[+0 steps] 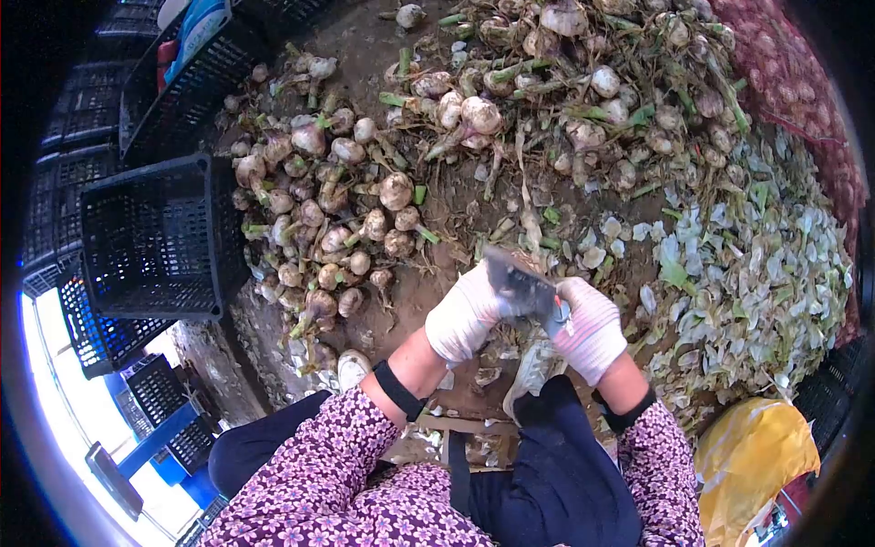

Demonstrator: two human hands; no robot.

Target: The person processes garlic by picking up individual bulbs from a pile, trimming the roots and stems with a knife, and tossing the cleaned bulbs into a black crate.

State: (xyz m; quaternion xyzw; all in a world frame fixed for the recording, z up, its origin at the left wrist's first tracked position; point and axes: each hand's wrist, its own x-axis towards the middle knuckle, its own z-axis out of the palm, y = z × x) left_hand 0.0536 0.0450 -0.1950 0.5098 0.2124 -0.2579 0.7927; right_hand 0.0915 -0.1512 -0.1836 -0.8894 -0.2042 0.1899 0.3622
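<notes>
Both hands wear pale, dirt-stained gloves and are close together above the ground, in front of my knees. My left hand (468,313) is closed at the near end of a dark, flat blade-like tool (518,281); what its fingers hold is partly hidden. My right hand (588,330) is closed beside the tool's other end, its fingers around something small and greyish that I cannot make out. Beyond my hands, garlic bulbs with cut stems (396,191) lie to the left. A heap of garlic with long stalks (583,137) lies at the top.
Black plastic crates (215,264) stand at the left. Loose peels and leaves (747,283) cover the ground at the right, below red mesh sacks (802,91). A yellow bag (755,460) is at the lower right. My shoes (533,374) rest near the bulbs.
</notes>
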